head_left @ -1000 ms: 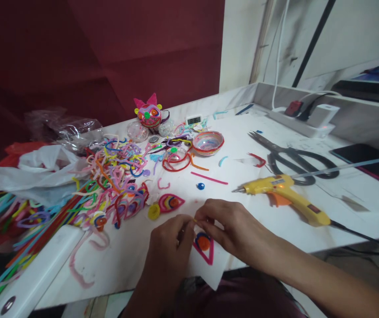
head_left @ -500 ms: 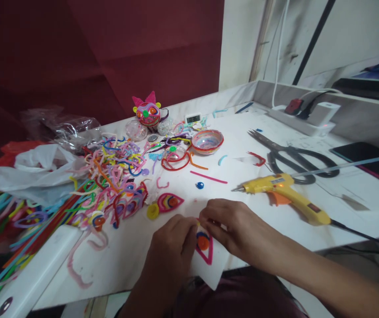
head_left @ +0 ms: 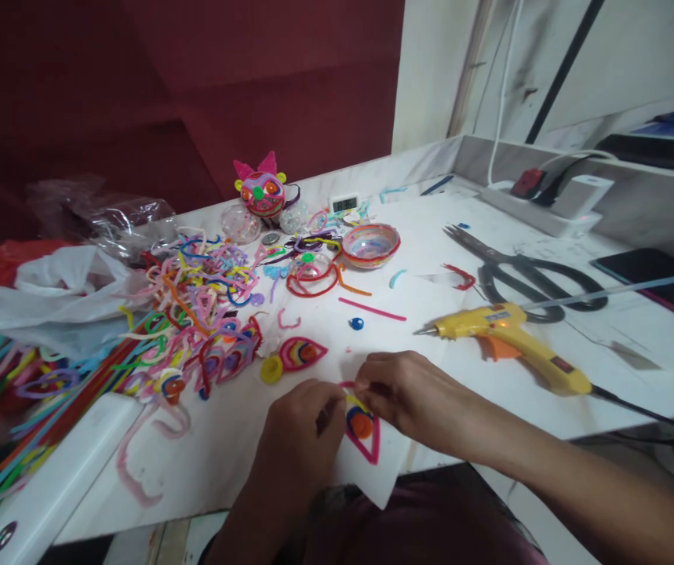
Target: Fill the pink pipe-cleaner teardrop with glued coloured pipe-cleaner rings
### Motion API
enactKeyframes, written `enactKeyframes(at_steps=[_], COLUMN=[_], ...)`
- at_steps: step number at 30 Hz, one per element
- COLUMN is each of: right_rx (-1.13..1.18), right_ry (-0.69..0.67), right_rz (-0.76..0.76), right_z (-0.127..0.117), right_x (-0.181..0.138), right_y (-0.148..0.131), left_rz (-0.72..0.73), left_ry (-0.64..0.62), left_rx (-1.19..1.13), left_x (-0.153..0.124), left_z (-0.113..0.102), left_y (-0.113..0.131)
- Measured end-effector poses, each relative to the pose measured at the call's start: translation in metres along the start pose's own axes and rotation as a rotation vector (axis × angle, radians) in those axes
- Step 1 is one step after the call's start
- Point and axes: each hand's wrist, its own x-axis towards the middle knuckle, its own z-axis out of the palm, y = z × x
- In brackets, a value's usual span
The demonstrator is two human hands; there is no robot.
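Between my hands is a teardrop-shaped pipe-cleaner eye [head_left: 377, 443] with a pink outline, yellow and blue bands and an orange coil at its middle. It lies on a piece of white paper [head_left: 380, 488] at the table's front edge. My left hand [head_left: 301, 431] is closed at the eye's upper left side, thumb and fingers pressed together. Pinched over its upper edge, my right hand [head_left: 404, 392] touches the pink outline from the right. The fingers hide part of the top. A matching finished eye [head_left: 303, 354] lies just beyond my left hand, beside a yellow coil [head_left: 271, 369].
A yellow hot glue gun [head_left: 513, 333] lies at the right, in front of black scissors [head_left: 519, 271]. A blue coil [head_left: 356, 322] and pink strip [head_left: 372, 308] lie ahead. Tangled pipe cleaners [head_left: 195, 282] fill the left. Behind stand a bowl [head_left: 370, 246] and a decorated animal head [head_left: 263, 192].
My fingers have shifted slightly on the eye, showing more of its yellow band and pink upper edge. The view has tilted a little; the other things lie as before.
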Motion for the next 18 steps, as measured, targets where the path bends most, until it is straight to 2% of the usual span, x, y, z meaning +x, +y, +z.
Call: enactKeyframes(at_steps=[9,18], right_rx=[0.044,-0.016], right_ry=[-0.070,-0.093], right_rz=[0.057,0.173], right_z=[-0.004,-0.005], right_x=[0.005,0.015], right_y=[-0.001,0.001], left_rz=[-0.112,-0.041], left_ry=[0.031,0.031], left_rx=[-0.012,-0.057], left_x=[0.000,-0.003], left_z=[0.004,-0.004], left_y=[0.003,-0.008])
